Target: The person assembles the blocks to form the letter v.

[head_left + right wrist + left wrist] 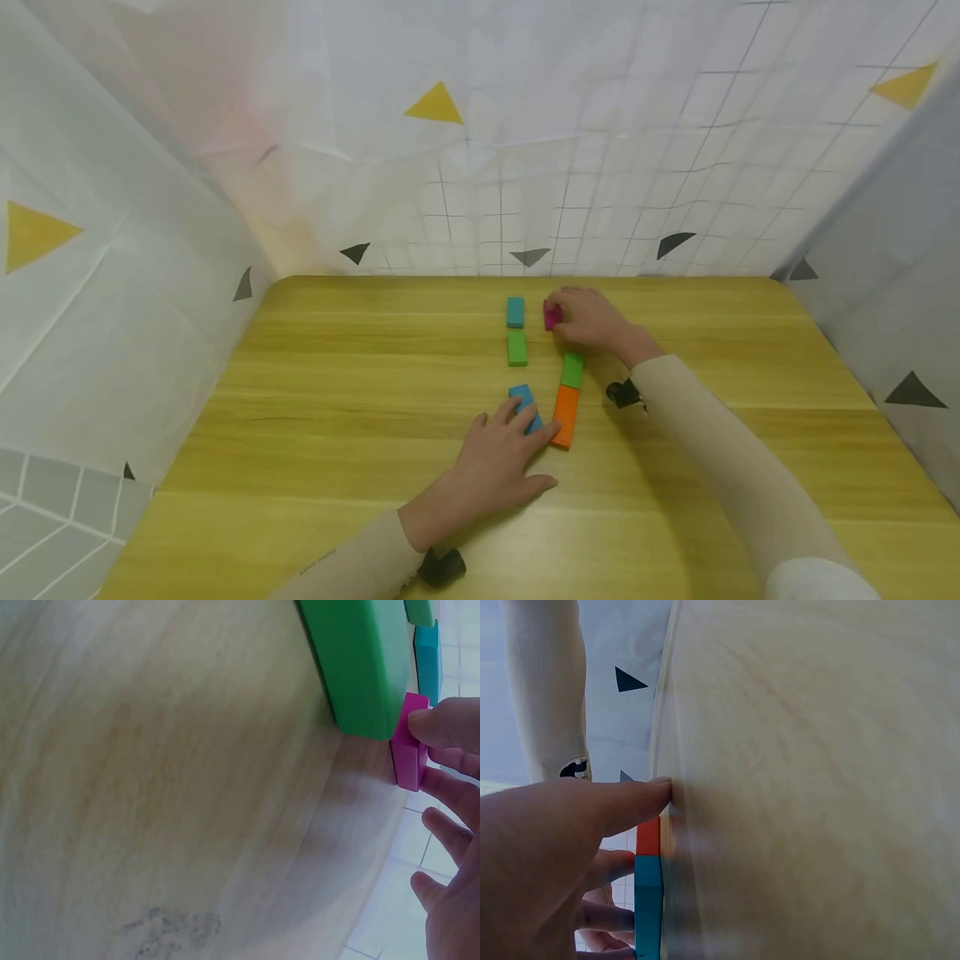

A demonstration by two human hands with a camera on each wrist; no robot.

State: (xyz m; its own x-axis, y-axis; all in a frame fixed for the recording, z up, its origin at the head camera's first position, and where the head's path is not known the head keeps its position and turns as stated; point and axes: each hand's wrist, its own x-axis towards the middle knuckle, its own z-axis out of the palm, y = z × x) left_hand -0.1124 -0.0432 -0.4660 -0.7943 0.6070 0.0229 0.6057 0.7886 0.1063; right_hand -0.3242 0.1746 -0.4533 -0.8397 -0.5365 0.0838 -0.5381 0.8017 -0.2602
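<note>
My right hand [592, 319] is at the far side of the table, with thumb and forefinger on either side of a magenta block [551, 317]. The right wrist view also has this magenta block [406, 754] between thumb and finger, down on the wood. Nearer to me, my left hand [491, 462] lies with fingers spread over a blue block [520, 392], its forefinger reaching the orange block [567, 408]. The left thumb points away from the blocks. A green block [572, 371] sits end to end with the orange one, just below the right hand.
Left of the magenta block stands a teal block [515, 312], with another green block [517, 348] right in front of it. The wooden table [337, 375] is enclosed by white sheets [315, 167] at the back and both sides.
</note>
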